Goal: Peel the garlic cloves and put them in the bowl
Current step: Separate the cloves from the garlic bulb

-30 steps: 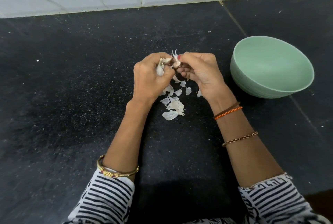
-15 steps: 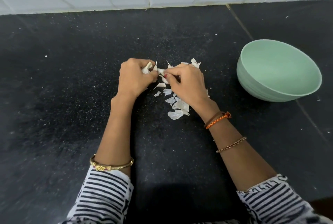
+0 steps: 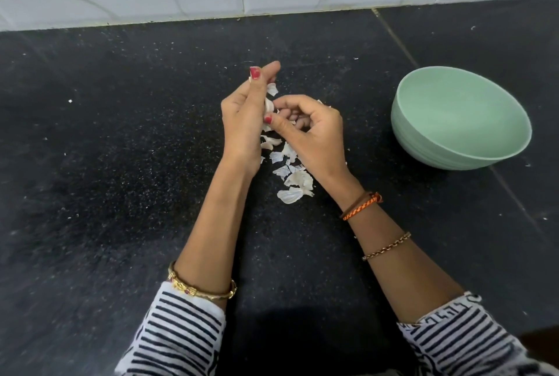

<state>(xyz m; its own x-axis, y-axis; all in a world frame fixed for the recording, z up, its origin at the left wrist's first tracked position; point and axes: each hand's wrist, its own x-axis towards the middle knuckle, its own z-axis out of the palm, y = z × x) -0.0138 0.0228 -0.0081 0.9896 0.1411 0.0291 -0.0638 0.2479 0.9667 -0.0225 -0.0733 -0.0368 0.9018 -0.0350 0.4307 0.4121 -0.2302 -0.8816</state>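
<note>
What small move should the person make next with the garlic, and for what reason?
Probably keep pulling skin off the garlic held between the left hand and right hand. White skin still clings to it, loose peels lie below, and the green bowl shows no clove inside, so dropping it in seems too early.

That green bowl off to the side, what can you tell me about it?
The bowl is pale mint green, round and deep, with a smooth matte look like plastic or melamine and faint ridges round its outer wall. It stands upright on the black speckled counter, to the right of both hands, touching neither. As far as its inside shows, it holds nothing.
</note>
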